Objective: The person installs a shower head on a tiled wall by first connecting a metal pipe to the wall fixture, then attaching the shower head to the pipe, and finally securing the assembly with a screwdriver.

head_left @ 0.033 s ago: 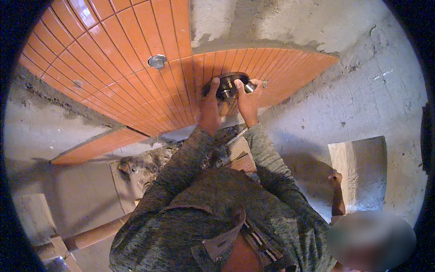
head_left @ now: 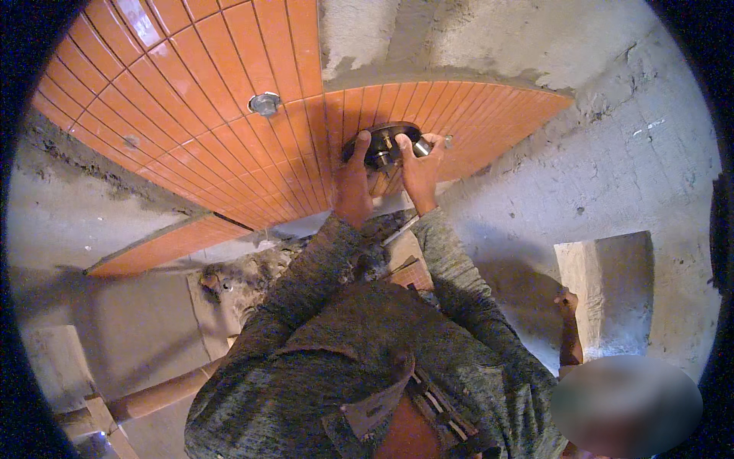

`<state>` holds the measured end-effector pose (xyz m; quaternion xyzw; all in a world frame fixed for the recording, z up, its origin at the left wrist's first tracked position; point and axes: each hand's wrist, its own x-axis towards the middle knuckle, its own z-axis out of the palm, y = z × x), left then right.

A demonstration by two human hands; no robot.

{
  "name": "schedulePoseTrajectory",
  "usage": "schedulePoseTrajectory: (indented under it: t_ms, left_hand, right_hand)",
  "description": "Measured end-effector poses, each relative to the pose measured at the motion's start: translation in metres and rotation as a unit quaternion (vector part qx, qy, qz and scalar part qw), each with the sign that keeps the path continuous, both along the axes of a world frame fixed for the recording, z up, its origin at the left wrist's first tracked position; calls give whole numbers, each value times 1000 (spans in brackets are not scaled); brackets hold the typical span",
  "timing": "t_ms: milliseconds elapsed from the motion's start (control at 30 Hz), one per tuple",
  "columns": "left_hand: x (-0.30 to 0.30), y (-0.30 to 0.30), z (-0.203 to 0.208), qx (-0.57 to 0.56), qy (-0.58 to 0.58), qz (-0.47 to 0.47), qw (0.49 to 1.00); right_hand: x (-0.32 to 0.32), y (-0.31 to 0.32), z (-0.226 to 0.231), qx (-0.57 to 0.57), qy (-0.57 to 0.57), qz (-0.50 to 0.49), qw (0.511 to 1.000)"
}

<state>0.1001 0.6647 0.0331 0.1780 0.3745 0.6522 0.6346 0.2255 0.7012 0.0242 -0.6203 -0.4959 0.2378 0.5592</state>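
Against the orange-tiled wall (head_left: 229,145) sits a round black fixture plate (head_left: 397,128) with brass and chrome fittings on its face. My left hand (head_left: 354,183) grips its left side, the thumb lying over the rim. My right hand (head_left: 421,176) grips the right side, thumb on the face by the brass piece, fingers around the chrome cylinder (head_left: 421,147). Both hands are closed on the plate, and the fingertips behind it are hidden. Up and to the left of it, a grey pipe fitting (head_left: 265,104) sticks out through a hole in the tiles.
Bare cement wall (head_left: 527,199) borders the tiles on the right, with a recess (head_left: 604,291) in it. Another person's hand (head_left: 566,301) is near that recess. Loose tiles (head_left: 413,275) and rubble (head_left: 245,283) lie below my arms. Wooden beams (head_left: 153,398) stand at lower left.
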Motion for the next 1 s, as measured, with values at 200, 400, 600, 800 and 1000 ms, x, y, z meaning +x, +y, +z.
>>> schedulePoseTrajectory:
  t_ms: [200, 400, 600, 800, 1000]
  left_hand:
    - [16, -2, 20, 63, 37, 117, 990]
    - [7, 18, -35, 75, 23, 29, 997]
    - [19, 27, -22, 66, -65, -46, 995]
    - [26, 25, -20, 52, -27, 28, 998]
    - [25, 22, -15, 0, 22, 63, 998]
  right_hand:
    - [5, 8, -15, 61, -28, -27, 997]
    - [13, 1, 17, -12, 36, 56, 998]
    - [15, 4, 12, -8, 48, 62, 997]
    - [20, 4, -8, -45, 35, 105, 993]
    - [11, -16, -24, 86, 53, 158, 982]
